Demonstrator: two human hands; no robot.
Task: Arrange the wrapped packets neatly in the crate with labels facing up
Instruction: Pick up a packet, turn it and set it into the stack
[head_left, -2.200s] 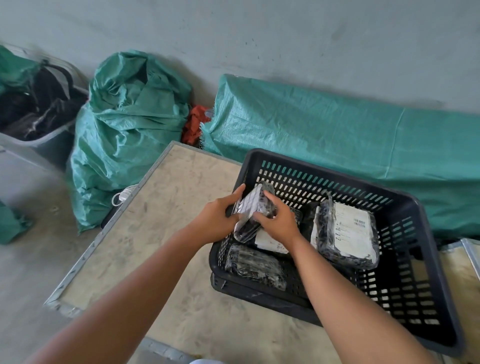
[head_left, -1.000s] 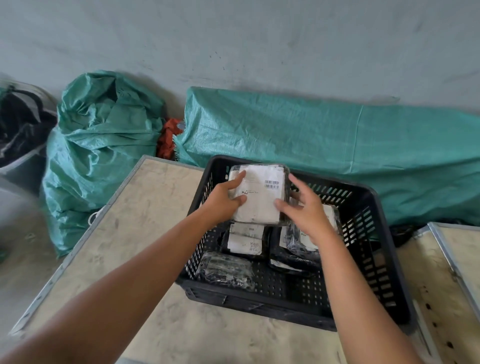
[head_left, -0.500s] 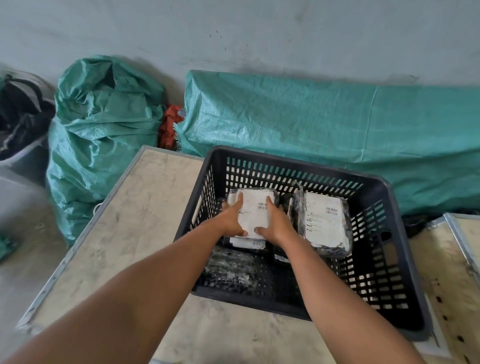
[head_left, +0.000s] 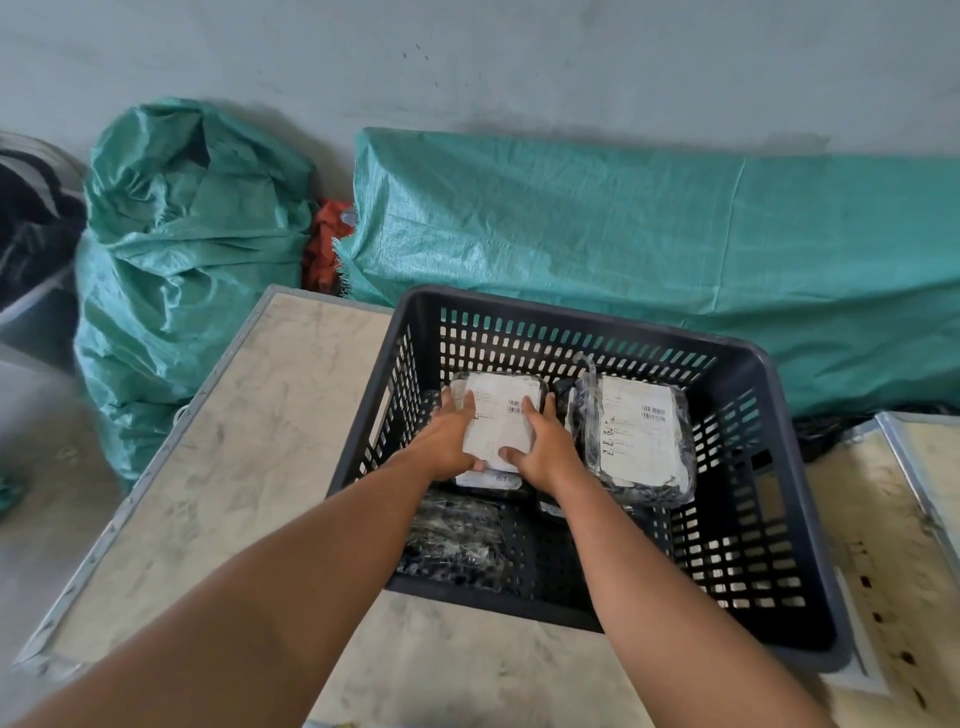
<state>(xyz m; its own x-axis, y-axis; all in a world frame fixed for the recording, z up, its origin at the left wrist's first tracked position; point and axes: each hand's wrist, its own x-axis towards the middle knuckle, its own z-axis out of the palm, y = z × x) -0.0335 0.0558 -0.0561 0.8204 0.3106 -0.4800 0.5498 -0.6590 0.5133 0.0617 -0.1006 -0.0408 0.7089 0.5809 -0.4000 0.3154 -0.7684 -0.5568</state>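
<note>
A dark slotted plastic crate (head_left: 789, 561) stands on a pale table. In its back left part lies a wrapped packet (head_left: 501, 410) with its white label up. My left hand (head_left: 451, 436) and my right hand (head_left: 545, 441) press on its two sides, on top of another labelled packet (head_left: 491, 479) whose edge shows beneath. To the right a larger packet (head_left: 636, 434) lies label up. At the crate's front left a black packet (head_left: 457, 540) shows no label.
The table (head_left: 249, 457) has a metal rim; a second table (head_left: 904, 519) adjoins on the right. Green woven sacks lie behind: a bulging sack (head_left: 176, 270) at left, a long sack (head_left: 623, 228) along the wall. A bin (head_left: 31, 270) with dark items stands far left.
I turned the packet label up, lifted it over the crate's back wall, then lowered it onto the back left stack. In the last half second both hands barely moved.
</note>
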